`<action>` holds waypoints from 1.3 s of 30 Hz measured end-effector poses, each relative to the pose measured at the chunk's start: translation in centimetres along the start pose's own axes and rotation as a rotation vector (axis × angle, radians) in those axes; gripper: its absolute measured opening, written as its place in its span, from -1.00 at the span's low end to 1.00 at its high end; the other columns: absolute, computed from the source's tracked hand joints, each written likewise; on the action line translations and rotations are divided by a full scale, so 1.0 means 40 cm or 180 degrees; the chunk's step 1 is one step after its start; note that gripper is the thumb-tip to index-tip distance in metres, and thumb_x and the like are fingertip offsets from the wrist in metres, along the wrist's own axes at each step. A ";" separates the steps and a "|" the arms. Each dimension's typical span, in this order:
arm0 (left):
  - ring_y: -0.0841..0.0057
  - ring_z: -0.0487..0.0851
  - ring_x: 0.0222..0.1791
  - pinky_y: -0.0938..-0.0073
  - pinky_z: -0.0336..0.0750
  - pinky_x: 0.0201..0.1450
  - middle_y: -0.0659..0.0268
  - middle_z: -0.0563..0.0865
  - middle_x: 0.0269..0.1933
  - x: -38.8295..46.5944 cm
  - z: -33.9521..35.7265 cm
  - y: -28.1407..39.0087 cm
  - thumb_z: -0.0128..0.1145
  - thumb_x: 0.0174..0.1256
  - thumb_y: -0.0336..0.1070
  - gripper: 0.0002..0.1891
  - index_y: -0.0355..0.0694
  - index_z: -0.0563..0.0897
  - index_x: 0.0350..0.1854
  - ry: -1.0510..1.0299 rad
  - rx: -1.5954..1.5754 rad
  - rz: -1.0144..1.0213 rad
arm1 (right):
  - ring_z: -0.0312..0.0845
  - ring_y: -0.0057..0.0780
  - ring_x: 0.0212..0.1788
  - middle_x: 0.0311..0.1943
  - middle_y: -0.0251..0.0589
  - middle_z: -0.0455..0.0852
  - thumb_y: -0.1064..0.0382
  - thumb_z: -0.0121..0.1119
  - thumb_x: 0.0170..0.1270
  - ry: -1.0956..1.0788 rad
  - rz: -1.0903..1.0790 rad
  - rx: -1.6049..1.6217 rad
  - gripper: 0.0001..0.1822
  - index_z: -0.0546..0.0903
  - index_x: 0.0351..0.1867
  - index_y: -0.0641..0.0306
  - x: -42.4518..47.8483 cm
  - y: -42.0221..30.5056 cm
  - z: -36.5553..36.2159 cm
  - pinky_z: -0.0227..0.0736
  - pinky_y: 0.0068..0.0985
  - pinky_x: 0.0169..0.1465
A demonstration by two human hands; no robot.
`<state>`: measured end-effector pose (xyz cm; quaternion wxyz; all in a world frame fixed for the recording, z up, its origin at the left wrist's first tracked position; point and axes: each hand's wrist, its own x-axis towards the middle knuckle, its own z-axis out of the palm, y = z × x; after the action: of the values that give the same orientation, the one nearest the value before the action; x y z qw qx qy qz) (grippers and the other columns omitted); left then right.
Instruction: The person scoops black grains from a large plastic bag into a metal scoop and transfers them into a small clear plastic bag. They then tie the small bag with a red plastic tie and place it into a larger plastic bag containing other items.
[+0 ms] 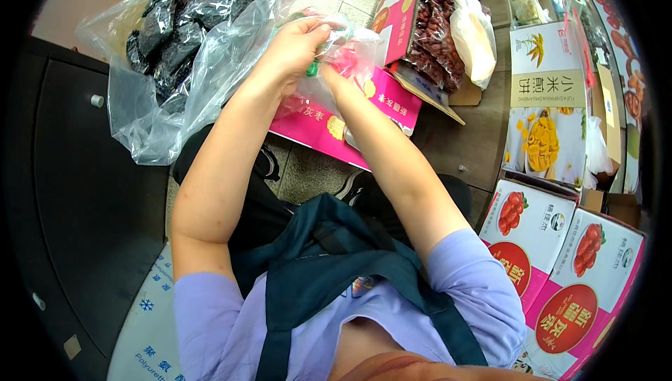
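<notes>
My left hand [296, 48] pinches the upper edge of a thin clear plastic bag [346, 60] with pink and green print. The wrist of my right hand [329, 72] goes in at the bag; its fingers are hidden behind the plastic and my left hand. Beneath both hands lies a pink printed cardboard box [302, 125], partly covered by my forearms. Left of my hands, a large clear plastic bag [144, 137] spreads over my knee side, its mouth loose. Dark, wrinkled packed pieces [176, 48] fill it; their kind cannot be made out.
An opened carton [404, 19] at the upper right holds bagged red dried dates [433, 29], with a white plastic bag [470, 34] on them. Printed cartons [530, 223] stand along the right. A black cabinet [100, 171] borders the left side.
</notes>
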<state>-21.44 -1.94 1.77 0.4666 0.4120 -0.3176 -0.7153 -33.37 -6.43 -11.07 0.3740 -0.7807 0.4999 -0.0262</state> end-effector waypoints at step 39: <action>0.50 0.52 0.19 0.47 0.32 0.25 0.21 0.62 0.15 0.039 -0.127 0.032 0.16 0.39 -0.17 -0.52 -0.37 0.49 0.24 0.1328 0.1809 0.0494 | 0.62 -0.14 -0.05 -0.02 0.04 0.60 0.11 0.04 0.42 0.4218 0.3311 0.6987 -0.62 0.41 0.04 0.43 -0.808 0.851 0.130 0.61 -0.25 -0.05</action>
<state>-16.76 -4.20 0.07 0.4411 0.6371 -0.4320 -0.4615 -73.23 14.83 -24.81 0.4526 0.3431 0.5370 -0.6238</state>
